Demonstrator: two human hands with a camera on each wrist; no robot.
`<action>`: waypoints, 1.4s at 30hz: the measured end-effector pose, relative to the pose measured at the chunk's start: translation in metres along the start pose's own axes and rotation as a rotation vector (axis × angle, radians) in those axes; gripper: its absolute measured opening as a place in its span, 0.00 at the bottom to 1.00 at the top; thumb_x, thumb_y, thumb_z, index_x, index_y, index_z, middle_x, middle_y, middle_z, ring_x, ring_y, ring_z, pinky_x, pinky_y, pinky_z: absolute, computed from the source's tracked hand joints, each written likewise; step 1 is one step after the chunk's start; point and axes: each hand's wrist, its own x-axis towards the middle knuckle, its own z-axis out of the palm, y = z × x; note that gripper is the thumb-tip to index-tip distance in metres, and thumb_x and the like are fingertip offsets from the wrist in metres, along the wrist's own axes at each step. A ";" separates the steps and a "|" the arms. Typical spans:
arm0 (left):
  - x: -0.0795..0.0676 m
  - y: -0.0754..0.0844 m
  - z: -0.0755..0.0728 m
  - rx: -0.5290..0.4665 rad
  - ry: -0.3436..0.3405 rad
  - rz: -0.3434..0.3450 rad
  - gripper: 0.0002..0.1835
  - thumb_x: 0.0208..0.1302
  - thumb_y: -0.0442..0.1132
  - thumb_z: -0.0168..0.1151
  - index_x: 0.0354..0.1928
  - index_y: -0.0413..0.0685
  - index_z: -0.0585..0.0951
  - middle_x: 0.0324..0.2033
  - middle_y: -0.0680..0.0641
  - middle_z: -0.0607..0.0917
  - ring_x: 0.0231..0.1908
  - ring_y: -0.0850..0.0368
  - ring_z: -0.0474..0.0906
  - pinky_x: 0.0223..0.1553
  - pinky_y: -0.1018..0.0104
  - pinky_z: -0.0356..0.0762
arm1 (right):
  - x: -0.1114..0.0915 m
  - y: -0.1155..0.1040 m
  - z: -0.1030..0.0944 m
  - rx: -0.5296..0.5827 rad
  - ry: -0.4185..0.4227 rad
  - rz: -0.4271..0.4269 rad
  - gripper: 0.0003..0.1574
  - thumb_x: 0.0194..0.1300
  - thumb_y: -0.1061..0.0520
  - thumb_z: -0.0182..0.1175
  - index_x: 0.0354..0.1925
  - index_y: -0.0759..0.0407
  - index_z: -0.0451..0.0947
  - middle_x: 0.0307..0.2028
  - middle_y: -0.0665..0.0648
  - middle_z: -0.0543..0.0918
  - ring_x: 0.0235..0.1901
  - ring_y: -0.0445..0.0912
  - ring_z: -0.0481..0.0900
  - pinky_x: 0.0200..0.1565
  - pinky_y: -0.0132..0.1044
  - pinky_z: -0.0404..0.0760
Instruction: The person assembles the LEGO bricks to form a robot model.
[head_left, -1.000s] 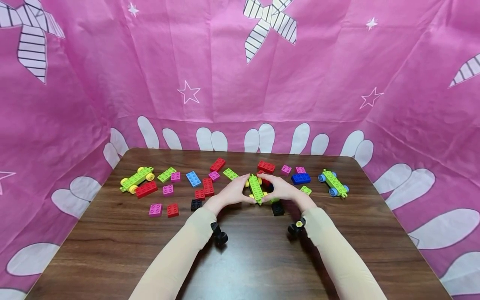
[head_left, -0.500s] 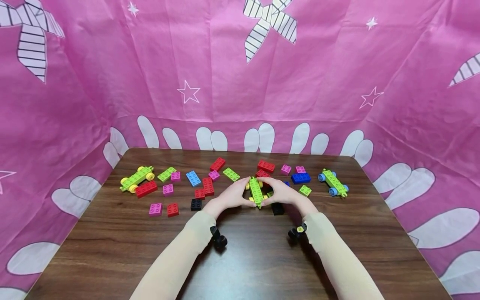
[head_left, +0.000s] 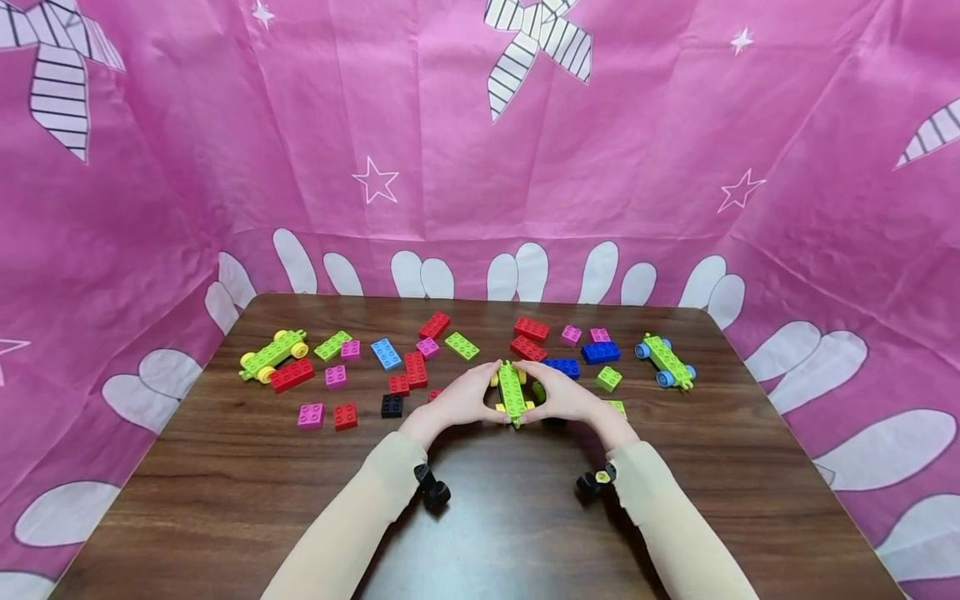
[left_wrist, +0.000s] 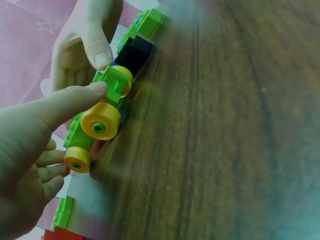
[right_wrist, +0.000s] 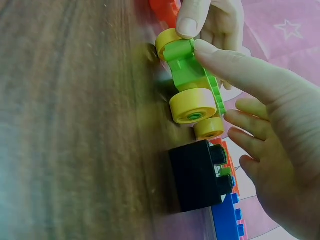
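Observation:
In the head view, a lime green toy car base (head_left: 512,392) with studs and yellow wheels is held between both hands at the middle of the table. My left hand (head_left: 459,400) grips it from the left and my right hand (head_left: 566,397) from the right. Both thumbs press its near end, while the fingers reach toward the far end. The left wrist view shows one yellow wheel (left_wrist: 101,121) just beneath the left thumb. A black brick (right_wrist: 192,175) stands close to the right hand in the right wrist view. Some of the fingertips are hidden.
Another green car base with yellow wheels (head_left: 272,357) lies at the left beside a red brick (head_left: 292,376). One with blue wheels (head_left: 666,362) is at the right. Several loose bricks surround the hands, among them a blue brick (head_left: 601,352). A pink curtain (head_left: 465,150) hangs behind.
Both hands have drawn the green car base a little nearer to the body, keeping their grip. A red brick and a blue brick beyond the right hand now show more fully.

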 end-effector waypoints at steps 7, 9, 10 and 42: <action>-0.009 0.005 0.000 -0.029 0.001 0.021 0.54 0.52 0.53 0.73 0.72 0.33 0.54 0.70 0.37 0.62 0.70 0.45 0.60 0.68 0.52 0.61 | -0.007 -0.005 0.006 -0.011 0.016 -0.010 0.60 0.49 0.40 0.73 0.70 0.65 0.58 0.69 0.66 0.64 0.69 0.61 0.60 0.66 0.60 0.60; -0.012 0.006 0.000 -0.035 -0.003 0.018 0.54 0.52 0.52 0.73 0.72 0.33 0.54 0.70 0.37 0.62 0.70 0.45 0.59 0.68 0.52 0.61 | -0.010 -0.007 0.008 -0.011 0.020 -0.010 0.61 0.49 0.40 0.73 0.70 0.65 0.58 0.69 0.66 0.64 0.69 0.61 0.59 0.66 0.60 0.60; -0.013 0.006 0.000 -0.038 -0.006 0.017 0.54 0.52 0.52 0.73 0.72 0.33 0.54 0.70 0.37 0.62 0.70 0.45 0.59 0.68 0.52 0.61 | -0.011 -0.008 0.008 -0.009 0.021 -0.009 0.61 0.49 0.40 0.73 0.70 0.65 0.58 0.69 0.67 0.63 0.69 0.61 0.59 0.66 0.60 0.60; -0.040 0.016 0.008 0.034 -0.028 0.050 0.53 0.44 0.56 0.77 0.68 0.36 0.64 0.63 0.41 0.71 0.64 0.48 0.67 0.64 0.54 0.67 | -0.041 -0.031 0.031 0.009 0.047 0.000 0.62 0.45 0.39 0.75 0.69 0.64 0.60 0.69 0.68 0.62 0.70 0.61 0.56 0.66 0.60 0.62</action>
